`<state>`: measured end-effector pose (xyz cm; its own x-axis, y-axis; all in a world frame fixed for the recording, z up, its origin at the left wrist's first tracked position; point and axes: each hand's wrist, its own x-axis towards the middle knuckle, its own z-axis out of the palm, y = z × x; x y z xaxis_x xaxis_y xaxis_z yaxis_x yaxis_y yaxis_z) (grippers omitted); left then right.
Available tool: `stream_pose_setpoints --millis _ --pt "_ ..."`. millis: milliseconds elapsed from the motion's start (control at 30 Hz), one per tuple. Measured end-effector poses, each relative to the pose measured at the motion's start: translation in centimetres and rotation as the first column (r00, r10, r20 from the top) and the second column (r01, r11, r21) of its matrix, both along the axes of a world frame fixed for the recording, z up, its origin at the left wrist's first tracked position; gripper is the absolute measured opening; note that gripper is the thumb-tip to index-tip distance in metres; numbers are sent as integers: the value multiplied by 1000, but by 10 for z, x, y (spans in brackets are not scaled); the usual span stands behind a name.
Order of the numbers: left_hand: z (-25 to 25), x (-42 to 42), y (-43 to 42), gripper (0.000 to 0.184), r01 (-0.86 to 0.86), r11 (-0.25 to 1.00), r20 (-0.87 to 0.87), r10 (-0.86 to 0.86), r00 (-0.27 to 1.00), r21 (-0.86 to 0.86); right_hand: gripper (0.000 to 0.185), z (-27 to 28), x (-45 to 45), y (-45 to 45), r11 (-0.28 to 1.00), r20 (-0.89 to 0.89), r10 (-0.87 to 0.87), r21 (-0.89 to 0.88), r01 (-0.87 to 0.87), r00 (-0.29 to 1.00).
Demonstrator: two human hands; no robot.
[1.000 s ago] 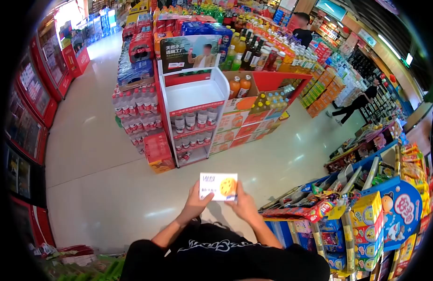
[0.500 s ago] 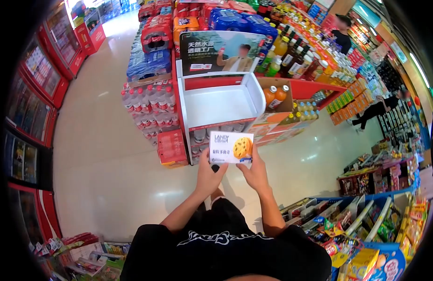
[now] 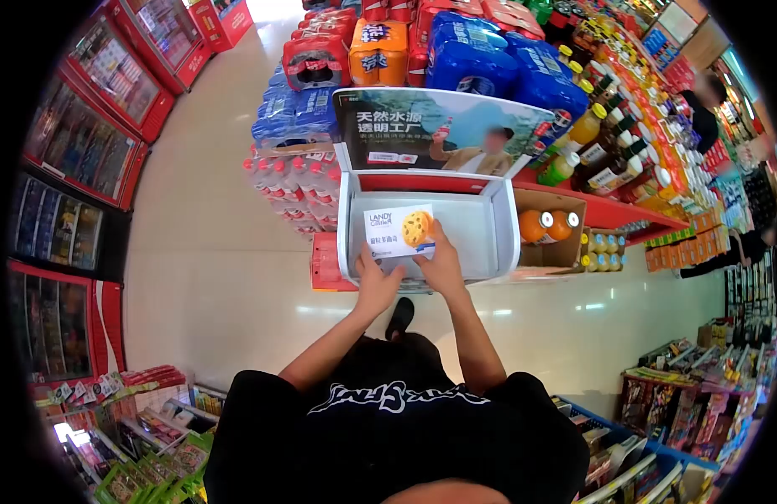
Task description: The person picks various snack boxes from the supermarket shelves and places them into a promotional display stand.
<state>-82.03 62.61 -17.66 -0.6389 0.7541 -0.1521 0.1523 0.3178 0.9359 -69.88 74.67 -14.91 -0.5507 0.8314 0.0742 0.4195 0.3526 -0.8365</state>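
Note:
A white box of cookies (image 3: 397, 241), with "LANDY Castle" lettering and a cookie picture, is held face up between my two hands. My left hand (image 3: 377, 286) grips its near left corner, fingers partly hidden beneath the box. On the right side, my right hand (image 3: 441, 267) closes around the edge, thumb at the near corner. Box and fingertips are over the white display tray (image 3: 479, 239); whether the box touches the tray floor I cannot tell. Behind the tray rises a sign board (image 3: 388, 139) with Chinese lettering.
Bottled water packs (image 3: 296, 181) stand left of the tray; orange drink bottles (image 3: 550, 225) sit in a carton to its right. Blue soda packs (image 3: 468, 55) are stacked behind. Red-framed fridges (image 3: 94, 160) line the left, and snack shelves (image 3: 649, 458) lie behind me. A person (image 3: 705, 113) stands far right.
I have come closer to the display stand. The cookie box, still in both hands, has moved forward from the tray's front edge to over the tray.

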Motion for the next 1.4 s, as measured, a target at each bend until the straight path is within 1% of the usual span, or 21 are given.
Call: stream_pose_setpoints --millis 67,133,167,267,367,433,467,500,633,700,800,900,933,1033,1067,1100,1167,1200,1300,1333,1400 --pt "-16 -9 11 97 -22 1000 -19 22 1000 -4 87 -9 -16 16 997 25 9 -79 -7 1000" --pt "-12 -12 13 94 -2 999 -148 -4 989 -37 87 -13 -29 19 981 35 19 -196 -12 999" --pt "-11 -11 13 92 11 998 -208 -22 978 -55 87 -18 -35 19 986 33 7 -169 -1 999" --pt "9 -12 9 85 146 988 -315 -127 941 40 87 -26 -52 22 995 44 -34 -90 38 998" --pt "7 -18 6 82 262 965 -237 -250 939 20 86 -32 -59 21 996 62 -73 -48 76 995" --pt "6 -23 2 83 324 946 -253 -309 917 19 85 -34 -58 19 996 52 -84 -22 86 995" --pt "6 -26 1 84 362 932 -259 -345 902 20 83 -30 -57 16 991 52 -107 -73 111 993" --pt "7 -29 -2 85 403 915 -260 -384 886 19 83 -27 -58 10 985 60 -157 -61 161 986" --pt "31 -51 -12 86 564 825 -99 -560 823 30 80 -23 -69 -16 932 60 -362 51 359 930" --pt "34 -58 -21 88 669 744 -104 -664 740 12 76 -17 -72 -36 886 59 -464 47 462 884" --pt "39 -67 -37 92 797 600 -91 -792 603 59 62 12 -78 -79 794 -32 -607 -81 603 794" --pt "47 -70 -56 94 848 480 154 -877 456 224 46 16 -65 -127 724 14 -675 -175 667 737" --pt "48 -69 -63 94 871 439 162 -897 411 221 35 16 -62 -143 711 -27 -697 -149 687 716" --pt "52 -68 -83 95 934 303 169 -947 273 187 31 28 -51 -192 651 -19 -744 -242 719 668" --pt "51 -65 -90 96 952 257 173 -958 229 164 30 28 -49 -208 648 -22 -754 -186 738 656" --pt "50 -61 -97 98 967 209 176 -967 183 143 30 24 -45 -226 634 -8 -764 -188 750 645" --pt "37 -49 -117 95 985 147 18 -989 146 87 31 17 -34 -259 606 21 -784 -184 774 620" --pt "32 -42 -128 94 991 120 -55 -991 123 60 32 28 -30 -275 602 108 -773 -189 776 625" --pt "25 -16 -159 87 995 -62 -85 -994 -69 -78 37 37 -8 -327 616 209 -746 -144 774 633" --pt "22 -4 -174 81 996 -89 -158 -984 -85 19 39 36 4 -349 612 197 -760 -101 784 619" --pt "21 22 -210 84 974 -226 -125 -966 -225 -5 43 35 32 -403 591 187 -791 -14 806 583"
